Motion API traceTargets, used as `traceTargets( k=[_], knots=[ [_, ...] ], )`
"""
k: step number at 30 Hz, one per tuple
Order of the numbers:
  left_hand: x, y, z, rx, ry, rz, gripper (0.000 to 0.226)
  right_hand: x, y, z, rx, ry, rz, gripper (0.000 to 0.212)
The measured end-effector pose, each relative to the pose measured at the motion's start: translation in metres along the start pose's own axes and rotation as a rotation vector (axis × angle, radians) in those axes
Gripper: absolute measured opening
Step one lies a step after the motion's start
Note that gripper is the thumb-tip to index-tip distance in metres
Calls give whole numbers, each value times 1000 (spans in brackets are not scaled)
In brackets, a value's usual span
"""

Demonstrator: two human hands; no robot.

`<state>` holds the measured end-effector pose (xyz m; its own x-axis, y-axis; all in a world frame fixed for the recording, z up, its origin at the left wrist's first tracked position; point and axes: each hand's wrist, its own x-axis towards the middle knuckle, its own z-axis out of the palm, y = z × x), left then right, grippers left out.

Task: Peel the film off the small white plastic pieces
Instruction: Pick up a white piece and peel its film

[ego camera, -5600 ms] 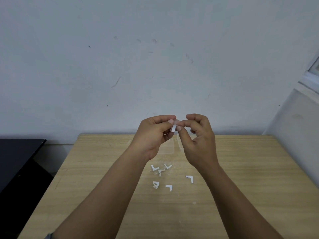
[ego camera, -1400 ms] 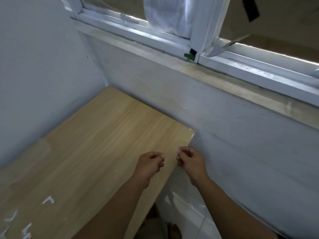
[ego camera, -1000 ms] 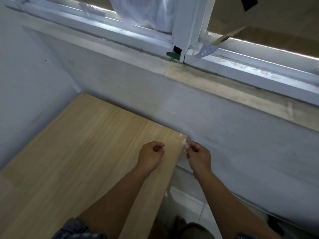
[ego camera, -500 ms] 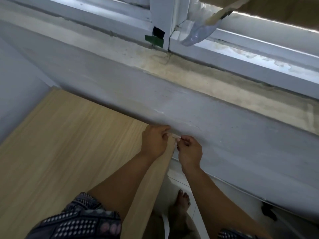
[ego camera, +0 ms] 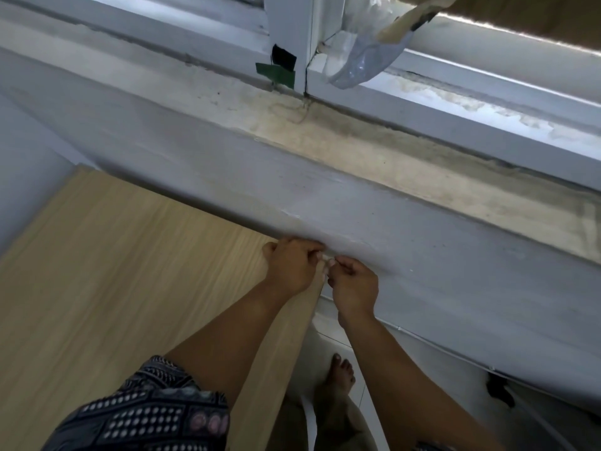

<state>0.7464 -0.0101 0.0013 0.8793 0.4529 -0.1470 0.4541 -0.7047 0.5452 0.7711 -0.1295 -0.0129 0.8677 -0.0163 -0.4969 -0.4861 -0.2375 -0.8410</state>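
1. Closest in: a patterned sleeve (ego camera: 146,415) on the left arm, and a bare foot (ego camera: 341,374) on the floor past the table edge.
2. Wood table (ego camera: 113,271) fills the left side.
3. At its far corner, the left hand (ego camera: 292,265) and right hand (ego camera: 353,286) meet, fingers curled, fingertips nearly touching.
4. Between them there's a tiny pale piece (ego camera: 326,259), pinched from both sides. Too small to tell film from plastic.
5. Behind: grey wall (ego camera: 422,255), then a grimy sill (ego camera: 390,151).
6. Farthest: white window frame (ego camera: 289,24) with green tape (ego camera: 276,73).
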Motion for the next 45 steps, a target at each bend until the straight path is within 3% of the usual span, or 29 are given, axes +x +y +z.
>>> traceTargets(
  k=[9, 13, 20, 27, 32, 34, 37, 42, 45],
  knots=[
    [4, -3, 2, 41, -36, -20, 22, 0, 5, 1, -10, 3, 7, 8],
    [5, -2, 1, 80, -53, -2, 21, 1, 7, 0, -27, -21, -5, 19],
    [5, -3, 1, 99, -50, -8, 20, 0, 5, -9, -215, -120, -123, 21],
    [7, 0, -1, 170, -108, -105, 20, 4, 6, -9, -236, -131, -36, 24],
    [-4, -7, -5, 200, -163, 38, 30, -5, 6, -12, -276, -131, -49, 35],
    [-18, -15, -5, 205, -136, 136, 43, -13, 5, -17, -329, -92, -89, 34],
    [-40, -24, -8, 190, -122, 107, 53, -26, 4, -23, -474, -82, -183, 32],
    [-79, -36, -17, 216, -82, 4, 58, -51, 7, -29, -695, -137, -449, 37],
    [-106, -50, -29, 211, 13, 13, 48, -67, 5, -29, -846, -226, -610, 40]
  ],
)
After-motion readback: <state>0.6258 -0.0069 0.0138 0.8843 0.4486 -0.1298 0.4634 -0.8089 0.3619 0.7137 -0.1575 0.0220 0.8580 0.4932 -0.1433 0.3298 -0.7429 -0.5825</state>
